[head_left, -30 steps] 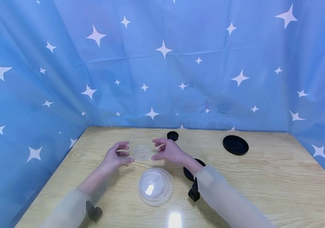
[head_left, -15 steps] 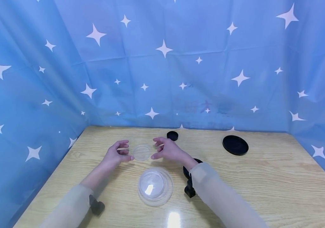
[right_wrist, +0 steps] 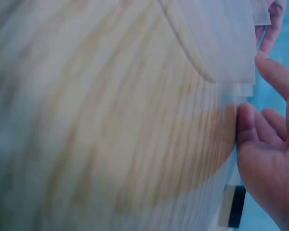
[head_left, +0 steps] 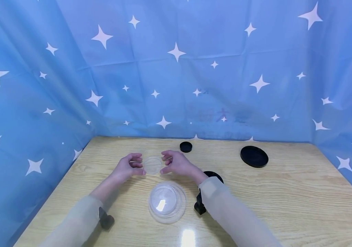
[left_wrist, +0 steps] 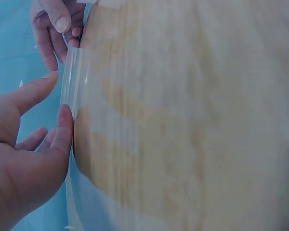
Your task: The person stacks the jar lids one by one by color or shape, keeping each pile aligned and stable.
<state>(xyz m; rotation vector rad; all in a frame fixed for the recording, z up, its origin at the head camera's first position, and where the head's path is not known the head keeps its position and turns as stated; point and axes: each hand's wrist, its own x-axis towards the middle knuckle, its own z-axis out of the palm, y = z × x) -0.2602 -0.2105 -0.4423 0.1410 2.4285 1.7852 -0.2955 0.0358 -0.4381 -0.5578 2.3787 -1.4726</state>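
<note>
A small clear round plastic piece, like a shallow lid or dish [head_left: 152, 165], lies on the wooden table between the two hands. My left hand [head_left: 128, 167] is at its left side, thumb by the near edge and fingers loosely bent. On the opposite side is my right hand [head_left: 176, 163], similarly bent, its thumb close to the rim. Neither hand appears to pinch it; exact contact is hard to tell. Nearer me sits a larger stepped clear round plastic piece [head_left: 167, 202]. Both wrist views show clear plastic walls, though I cannot tell which piece they belong to.
A small black round lid [head_left: 185, 146] lies behind the right hand. A large black round lid [head_left: 254, 156] is at the back right. Another black round piece [head_left: 214, 176] is partly hidden under my right forearm. A blue star-patterned curtain [head_left: 176, 85] borders the table.
My right hand has shifted slightly left, closer to the small clear piece. The left hand has moved slightly right toward it. The other pieces stay put.
</note>
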